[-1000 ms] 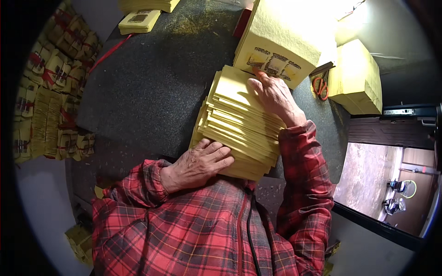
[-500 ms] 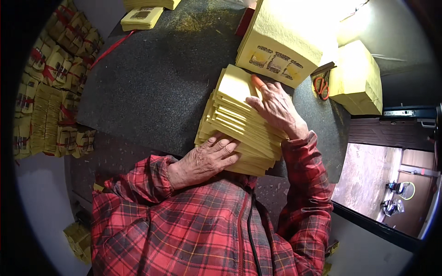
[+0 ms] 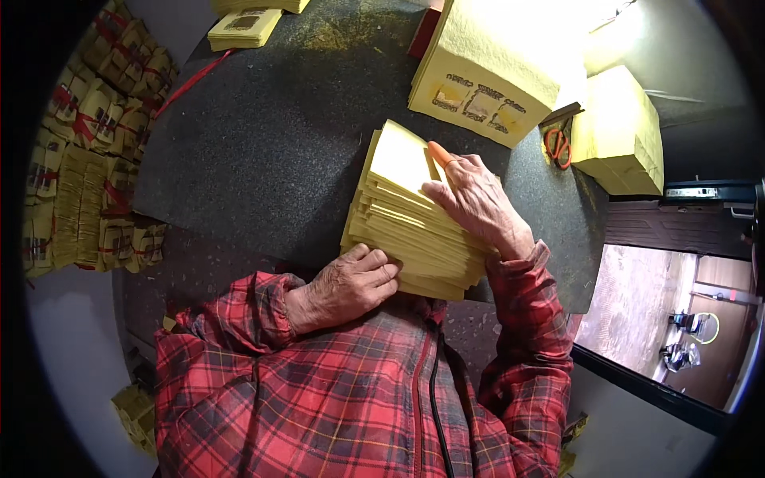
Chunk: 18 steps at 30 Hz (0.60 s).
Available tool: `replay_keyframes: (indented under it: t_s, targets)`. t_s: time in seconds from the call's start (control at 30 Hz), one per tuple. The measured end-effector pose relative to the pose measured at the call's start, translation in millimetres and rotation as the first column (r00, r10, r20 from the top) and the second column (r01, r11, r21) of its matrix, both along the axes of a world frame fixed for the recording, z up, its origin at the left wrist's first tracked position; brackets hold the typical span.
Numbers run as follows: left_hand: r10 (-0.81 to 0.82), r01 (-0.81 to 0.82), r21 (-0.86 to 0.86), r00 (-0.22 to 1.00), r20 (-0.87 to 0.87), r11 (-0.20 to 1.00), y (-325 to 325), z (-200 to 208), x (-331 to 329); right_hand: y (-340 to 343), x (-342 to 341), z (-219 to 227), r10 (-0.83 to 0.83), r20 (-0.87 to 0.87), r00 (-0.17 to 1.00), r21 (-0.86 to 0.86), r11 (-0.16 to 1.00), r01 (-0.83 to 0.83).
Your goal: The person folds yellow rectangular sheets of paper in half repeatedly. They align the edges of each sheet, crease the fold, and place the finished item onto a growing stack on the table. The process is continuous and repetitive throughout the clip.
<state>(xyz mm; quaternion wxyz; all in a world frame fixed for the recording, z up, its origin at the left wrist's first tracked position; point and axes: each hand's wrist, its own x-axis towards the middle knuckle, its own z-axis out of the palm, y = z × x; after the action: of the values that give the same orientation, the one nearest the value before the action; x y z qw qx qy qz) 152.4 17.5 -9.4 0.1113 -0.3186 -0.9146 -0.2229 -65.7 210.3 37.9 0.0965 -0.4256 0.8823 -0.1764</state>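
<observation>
A fanned, uneven stack of yellow paper sheets point(image 3: 422, 231) lies at the near edge of the dark table, its layers stepped toward me. My left hand point(image 3: 347, 287) is closed with curled fingers against the stack's left near corner. My right hand point(image 3: 486, 199) holds the right side, its thumb over the top sheets. An orange finger cover point(image 3: 441, 154) sits on its index finger, and its other fingertips are hidden behind the paper.
Beyond the stack stands a tall yellow paper block point(image 3: 486, 99) with printed patterns. Orange-handled scissors point(image 3: 558, 148) lie to its right, beside another yellow block point(image 3: 617, 131). A smaller printed stack point(image 3: 245, 28) and red ribbon point(image 3: 191, 84) are at far left. Tied bundles point(image 3: 100, 135) pile up beside the table.
The stack has shifted slightly toward me, away from the tall block. My right hand moved with it, and my left hand's fingers have curled in at the corner.
</observation>
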Motion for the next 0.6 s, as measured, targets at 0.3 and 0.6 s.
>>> replay_keyframes:
  t_s: [0.3, 0.6]
  targets:
    - [0.041, -0.041, 0.019, 0.999, -0.023, 0.999, 9, -8, -23, -10, -10, 16, 0.104, 0.092, 0.99, 0.03, 0.994, -0.107]
    - [0.115, -0.114, 0.013, 0.987, -0.11, 0.993, 17, -11, -45, 0, -59, -16, 0.116, -0.104, 0.988, 0.134, 0.986, -0.101]
